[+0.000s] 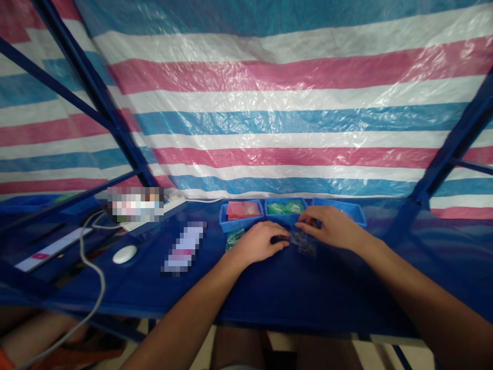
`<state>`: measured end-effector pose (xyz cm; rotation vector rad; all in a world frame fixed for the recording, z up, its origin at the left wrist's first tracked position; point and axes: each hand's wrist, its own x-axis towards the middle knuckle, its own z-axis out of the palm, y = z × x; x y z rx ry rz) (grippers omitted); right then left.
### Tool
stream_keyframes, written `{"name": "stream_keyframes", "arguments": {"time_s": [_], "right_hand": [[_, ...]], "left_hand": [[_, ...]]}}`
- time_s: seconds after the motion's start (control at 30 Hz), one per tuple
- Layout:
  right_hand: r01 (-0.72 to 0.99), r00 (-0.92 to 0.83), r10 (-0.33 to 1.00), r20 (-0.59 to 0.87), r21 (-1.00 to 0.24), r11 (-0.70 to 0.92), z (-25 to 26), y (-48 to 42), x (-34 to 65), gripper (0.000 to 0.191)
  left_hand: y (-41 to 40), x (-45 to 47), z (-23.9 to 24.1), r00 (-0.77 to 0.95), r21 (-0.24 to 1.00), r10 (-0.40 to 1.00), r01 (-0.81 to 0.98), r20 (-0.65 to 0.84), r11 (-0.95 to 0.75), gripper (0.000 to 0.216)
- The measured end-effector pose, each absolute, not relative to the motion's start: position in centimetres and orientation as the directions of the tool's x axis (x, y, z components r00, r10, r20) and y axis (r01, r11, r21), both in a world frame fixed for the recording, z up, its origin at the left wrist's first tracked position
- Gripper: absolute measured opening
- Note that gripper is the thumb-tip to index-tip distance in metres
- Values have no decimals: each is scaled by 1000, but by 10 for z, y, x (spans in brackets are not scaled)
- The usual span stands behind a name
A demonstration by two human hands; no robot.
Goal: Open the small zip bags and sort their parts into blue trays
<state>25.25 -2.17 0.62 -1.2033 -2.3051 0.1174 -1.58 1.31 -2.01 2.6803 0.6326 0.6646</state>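
Observation:
My left hand (259,241) rests low over the blue table, fingers curled and the thumb drawn in towards them; a dark gap shows between, and what they hold is too small to make out. To its right, my right hand (325,225) has thumb and fingertips pinched together around something tiny. A small clear plastic bag (308,246) with dark bits inside lies between and just below the two hands. Partly behind my left wrist is a green packet (234,239).
Along the back stand three blue bins: one with pink packets (243,209), one with green packets (285,207), and a right one (352,211) partly hidden by my hand. Leftward lie a blurred-out phone-shaped object (185,247), a white oval object (125,254), a cable (100,282) and a power strip (175,201).

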Motion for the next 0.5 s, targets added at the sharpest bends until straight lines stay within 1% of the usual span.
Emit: {"name": "stream_keyframes", "arguments": {"time_s": [0.07,0.1,0.17,0.23,0.3,0.4,0.5], "right_hand": [[703,-536,772,341,-327,632,3,-25,246,29],[695,-551,766,330,-327,640,0,-27,243,32],[693,-546,760,353,-320,646,-5,-28,238,31],[690,-527,751,398,-316,651,-8,-28,233,26],[661,-514,737,439,-345,667,-10,-29,227,23],[588,-446,751,488,-472,656,-11,-30,218,22],[477,-310,823,476,-670,568,-12,-30,211,27]], "left_hand": [[11,-15,-17,783,397,498,350,374,-848,23],[10,-15,-16,775,403,507,355,378,-844,21],[9,-15,-13,758,415,528,369,384,-832,18],[8,-15,-12,733,428,546,375,406,-822,18],[8,-15,-11,694,444,556,363,458,-819,18],[8,-14,-11,625,506,582,323,520,-800,16],[8,-12,-14,552,647,658,256,513,-719,17]]}}
